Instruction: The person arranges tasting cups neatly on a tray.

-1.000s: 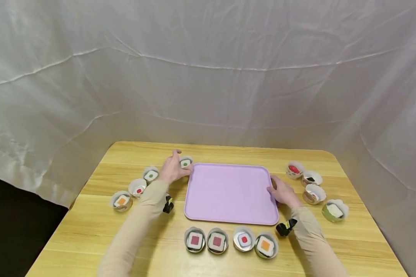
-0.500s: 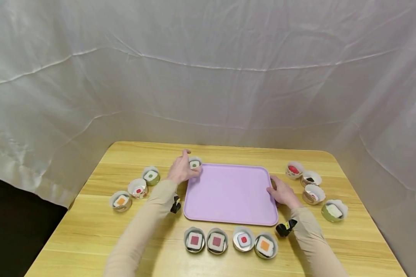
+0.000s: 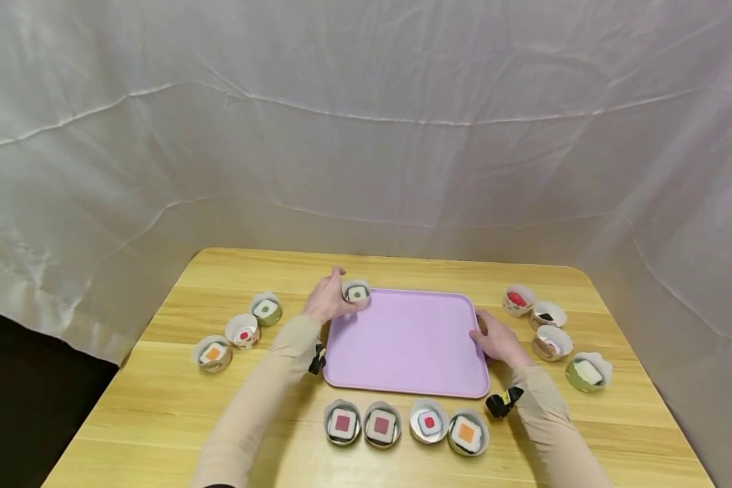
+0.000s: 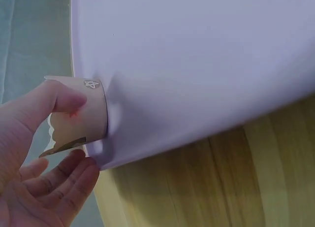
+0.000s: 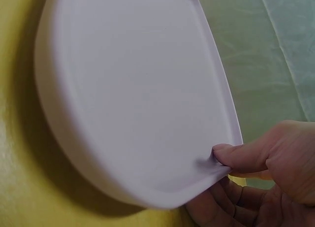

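Note:
My left hand (image 3: 329, 298) grips a paper baking cup (image 4: 83, 109) at the far left corner of the lilac tray (image 3: 405, 342). Its thumb presses the cup's side, while the lower fingers lie loosely curled by the tray's corner; the index finger is partly hidden behind the cup. Inside that cup sits a square white sushi-like piece with a green centre (image 3: 356, 293). On the tray's right edge, my right hand (image 3: 499, 337) pinches the rim, thumb on top (image 5: 236, 155) and the other fingers beneath.
Several filled cups stand left (image 3: 242, 331) and right (image 3: 552, 342) of the tray. Along its near edge is a row holding purple-centred (image 3: 343, 423), red-centred (image 3: 429, 423) and orange-centred (image 3: 468, 434) pieces. A pale curtain (image 3: 366, 169) hangs behind the wooden table (image 3: 158, 420).
My left hand has moved right with the green-centred cup, from beside the tray to over its far left corner. The right hand stays on the rim.

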{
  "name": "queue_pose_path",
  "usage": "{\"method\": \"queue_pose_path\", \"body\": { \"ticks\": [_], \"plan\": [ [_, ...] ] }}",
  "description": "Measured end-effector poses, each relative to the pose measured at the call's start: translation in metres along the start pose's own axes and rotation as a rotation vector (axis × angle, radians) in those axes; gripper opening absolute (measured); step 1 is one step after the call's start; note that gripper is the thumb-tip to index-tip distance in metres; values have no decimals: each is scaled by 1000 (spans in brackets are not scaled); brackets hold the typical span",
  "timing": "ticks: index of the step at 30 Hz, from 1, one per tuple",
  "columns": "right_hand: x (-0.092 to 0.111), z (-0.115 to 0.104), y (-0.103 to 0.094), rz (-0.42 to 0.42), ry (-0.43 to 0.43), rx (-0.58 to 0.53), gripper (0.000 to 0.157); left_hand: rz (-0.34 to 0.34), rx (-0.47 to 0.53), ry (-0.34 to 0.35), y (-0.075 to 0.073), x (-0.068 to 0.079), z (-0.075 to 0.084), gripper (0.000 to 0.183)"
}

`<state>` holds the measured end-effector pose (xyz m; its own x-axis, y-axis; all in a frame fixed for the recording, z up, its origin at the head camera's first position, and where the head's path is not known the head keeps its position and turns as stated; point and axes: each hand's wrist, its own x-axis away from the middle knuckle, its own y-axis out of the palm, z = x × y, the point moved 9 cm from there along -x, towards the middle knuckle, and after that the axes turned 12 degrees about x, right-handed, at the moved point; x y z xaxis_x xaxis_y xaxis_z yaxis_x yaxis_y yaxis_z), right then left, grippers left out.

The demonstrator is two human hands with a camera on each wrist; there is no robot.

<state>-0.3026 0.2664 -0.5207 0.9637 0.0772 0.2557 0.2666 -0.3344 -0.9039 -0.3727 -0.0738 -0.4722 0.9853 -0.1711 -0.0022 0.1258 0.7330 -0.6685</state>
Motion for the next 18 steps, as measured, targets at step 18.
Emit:
{"method": "queue_pose_path", "body": {
  "ticks": [18],
  "plan": [
    [1,-2,-3,28,-22,36,58,-88,-18,64,16,-3,4,60]
  ]
}}
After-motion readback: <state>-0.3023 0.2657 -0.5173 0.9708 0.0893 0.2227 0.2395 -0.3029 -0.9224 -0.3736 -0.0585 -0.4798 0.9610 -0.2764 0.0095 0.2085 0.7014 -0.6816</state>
